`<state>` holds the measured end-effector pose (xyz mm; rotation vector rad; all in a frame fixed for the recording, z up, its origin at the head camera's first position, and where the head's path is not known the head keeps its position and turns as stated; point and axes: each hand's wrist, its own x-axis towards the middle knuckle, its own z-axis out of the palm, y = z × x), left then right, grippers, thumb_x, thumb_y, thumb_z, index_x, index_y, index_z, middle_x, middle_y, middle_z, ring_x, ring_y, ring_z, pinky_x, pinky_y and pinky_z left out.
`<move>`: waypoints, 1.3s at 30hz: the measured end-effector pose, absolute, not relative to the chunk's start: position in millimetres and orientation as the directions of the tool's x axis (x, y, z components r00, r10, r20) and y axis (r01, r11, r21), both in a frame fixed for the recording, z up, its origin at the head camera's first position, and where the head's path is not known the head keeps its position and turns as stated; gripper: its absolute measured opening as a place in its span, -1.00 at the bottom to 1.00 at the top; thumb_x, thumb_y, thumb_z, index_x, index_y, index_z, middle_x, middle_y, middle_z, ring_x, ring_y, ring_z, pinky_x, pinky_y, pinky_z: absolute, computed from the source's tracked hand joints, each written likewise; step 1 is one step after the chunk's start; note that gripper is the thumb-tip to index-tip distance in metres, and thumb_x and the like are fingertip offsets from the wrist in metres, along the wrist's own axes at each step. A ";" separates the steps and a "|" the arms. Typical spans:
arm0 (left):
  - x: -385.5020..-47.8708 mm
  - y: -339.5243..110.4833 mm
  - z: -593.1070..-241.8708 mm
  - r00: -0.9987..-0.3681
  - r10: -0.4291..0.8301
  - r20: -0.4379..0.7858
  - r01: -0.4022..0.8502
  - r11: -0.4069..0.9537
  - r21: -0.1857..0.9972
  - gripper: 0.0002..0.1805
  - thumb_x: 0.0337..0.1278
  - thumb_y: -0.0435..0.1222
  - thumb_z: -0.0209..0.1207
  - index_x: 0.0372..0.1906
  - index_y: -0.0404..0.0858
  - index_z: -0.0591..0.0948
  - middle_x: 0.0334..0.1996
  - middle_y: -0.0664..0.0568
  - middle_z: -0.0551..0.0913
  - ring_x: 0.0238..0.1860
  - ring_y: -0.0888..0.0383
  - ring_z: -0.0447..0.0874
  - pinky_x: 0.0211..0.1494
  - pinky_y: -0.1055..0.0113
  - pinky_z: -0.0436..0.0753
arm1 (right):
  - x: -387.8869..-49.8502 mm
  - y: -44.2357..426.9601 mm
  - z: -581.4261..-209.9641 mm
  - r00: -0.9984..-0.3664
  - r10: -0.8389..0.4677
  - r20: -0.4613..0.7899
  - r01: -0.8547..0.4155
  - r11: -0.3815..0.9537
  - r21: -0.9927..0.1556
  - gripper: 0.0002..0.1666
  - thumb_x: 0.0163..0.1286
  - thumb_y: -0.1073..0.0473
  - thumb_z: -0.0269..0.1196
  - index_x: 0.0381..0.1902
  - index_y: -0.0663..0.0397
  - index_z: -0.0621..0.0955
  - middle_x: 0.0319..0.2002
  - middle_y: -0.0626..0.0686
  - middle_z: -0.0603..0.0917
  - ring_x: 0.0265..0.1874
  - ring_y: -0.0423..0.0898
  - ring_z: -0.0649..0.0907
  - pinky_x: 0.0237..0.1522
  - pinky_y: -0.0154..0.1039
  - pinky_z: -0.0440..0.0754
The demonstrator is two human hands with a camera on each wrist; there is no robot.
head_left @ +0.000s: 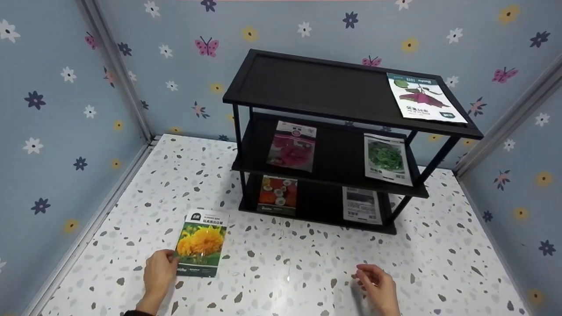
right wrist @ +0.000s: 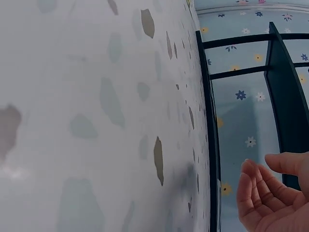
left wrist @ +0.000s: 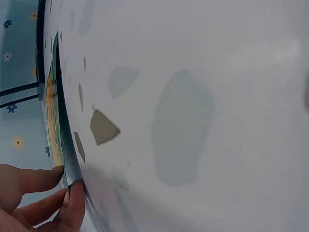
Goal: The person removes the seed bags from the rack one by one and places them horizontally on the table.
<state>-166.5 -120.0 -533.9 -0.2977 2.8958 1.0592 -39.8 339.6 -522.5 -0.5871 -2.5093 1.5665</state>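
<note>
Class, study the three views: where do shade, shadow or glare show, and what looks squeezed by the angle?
Head view: the rack's lower shelves look shaded, and a small glare spot shows on the table; left wrist view: the packet in the left hand appears nearly edge-on, its picture squeezed; right wrist view: soft shadow on the table near the right hand.

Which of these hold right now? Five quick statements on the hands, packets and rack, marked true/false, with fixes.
1. The left hand pinches the yellow-flower packet. True.
2. The yellow-flower packet lies on the bottom shelf. False: it is outside the rack, in the left hand.
3. The right hand holds nothing. True.
4. The rack's top carries three packets. False: a single white packet lies there.
5. The middle shelf bears two packets. True.
</note>
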 end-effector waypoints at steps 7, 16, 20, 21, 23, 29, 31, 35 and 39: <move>-163.5 -113.7 -533.1 -0.986 -0.162 -0.048 -0.162 0.835 0.526 -0.71 -0.07 -0.47 0.12 -0.20 -0.60 0.49 -0.32 -0.38 0.46 -0.27 -0.28 0.48 -0.36 -0.08 0.49 | -38.4 341.4 -515.8 -0.927 0.368 -0.068 0.228 0.412 -0.882 -0.78 0.22 0.33 0.16 -0.22 0.40 0.56 -0.44 0.18 0.63 -0.56 -0.12 0.60 -0.53 -0.36 0.58; -159.4 -78.7 -525.1 -0.971 0.093 0.219 0.188 0.863 0.468 -0.54 -0.23 -0.50 0.27 -0.12 -0.63 0.46 -0.18 -0.44 0.45 -0.21 -0.30 0.47 -0.17 -0.08 0.47 | -36.9 351.9 -491.3 -0.976 0.216 -0.024 0.152 0.599 -0.786 -0.66 0.21 0.16 0.20 -0.12 0.30 0.54 -0.25 0.16 0.62 -0.38 -0.10 0.63 -0.39 -0.37 0.58; -157.0 -55.4 -509.1 -0.956 0.206 0.209 0.280 0.853 0.441 -0.48 -0.27 -0.44 0.31 -0.07 -0.56 0.46 -0.10 -0.44 0.43 -0.13 -0.31 0.44 -0.11 -0.16 0.41 | -38.2 354.3 -473.8 -0.993 0.117 -0.018 0.093 0.677 -0.730 -0.52 0.19 0.06 0.22 -0.03 0.28 0.50 -0.12 0.22 0.58 -0.27 0.00 0.61 -0.34 -0.30 0.60; -156.5 -49.9 -503.6 -0.952 0.235 0.194 0.298 0.851 0.432 -0.46 -0.27 -0.42 0.33 -0.05 -0.55 0.46 -0.08 -0.43 0.42 -0.09 -0.31 0.43 -0.11 -0.17 0.40 | -38.7 354.7 -469.0 -0.995 0.096 -0.009 0.074 0.694 -0.716 -0.51 0.18 0.06 0.22 -0.01 0.28 0.49 -0.10 0.22 0.57 -0.25 0.02 0.61 -0.33 -0.26 0.60; -155.5 -39.2 -491.2 -0.939 0.297 0.174 0.344 0.847 0.406 -0.42 -0.27 -0.38 0.34 -0.01 -0.51 0.45 -0.05 -0.41 0.41 -0.06 -0.29 0.41 -0.12 -0.17 0.41 | -39.6 355.7 -458.1 -0.997 0.072 0.000 0.052 0.718 -0.694 -0.49 0.17 0.07 0.23 0.01 0.28 0.48 -0.09 0.21 0.56 -0.22 0.04 0.60 -0.30 -0.20 0.59; -158.6 -6.4 -434.3 -0.866 0.487 0.115 0.493 0.791 0.362 -0.34 -0.18 -0.30 0.32 0.08 -0.52 0.37 0.02 -0.40 0.37 0.00 -0.27 0.37 -0.04 -0.11 0.43 | -43.1 360.2 -417.8 -0.996 0.018 0.083 -0.036 0.795 -0.605 -0.48 0.13 0.16 0.27 0.04 0.25 0.47 -0.06 0.21 0.54 -0.19 0.06 0.57 -0.25 -0.11 0.57; -160.3 6.4 -411.4 -0.839 0.536 0.090 0.528 0.765 0.368 -0.33 -0.15 -0.29 0.31 0.10 -0.53 0.35 0.04 -0.39 0.36 0.02 -0.27 0.36 -0.01 -0.11 0.41 | -44.7 362.1 -402.0 -0.992 -0.009 0.129 -0.080 0.823 -0.562 -0.47 0.11 0.19 0.29 0.04 0.26 0.46 -0.05 0.21 0.54 -0.18 0.06 0.57 -0.24 -0.11 0.57; -161.1 34.5 -366.0 -0.790 0.611 0.049 0.583 0.725 0.368 -0.29 -0.10 -0.23 0.29 0.15 -0.49 0.31 0.10 -0.34 0.33 0.07 -0.22 0.34 0.06 -0.06 0.38 | -49.0 365.9 -366.6 -0.979 -0.067 0.190 -0.151 0.868 -0.473 -0.46 0.11 0.21 0.29 0.04 0.30 0.45 -0.04 0.22 0.53 -0.17 0.06 0.56 -0.21 -0.09 0.57; -161.6 62.4 -321.5 -0.735 0.678 0.008 0.641 0.690 0.335 -0.27 -0.04 -0.16 0.25 0.21 -0.43 0.26 0.14 -0.26 0.32 0.10 -0.15 0.33 0.12 0.04 0.36 | -54.0 369.4 -330.8 -0.969 -0.110 0.222 -0.193 0.896 -0.400 -0.47 0.14 0.19 0.26 0.05 0.32 0.43 -0.04 0.26 0.51 -0.17 0.11 0.55 -0.20 -0.02 0.55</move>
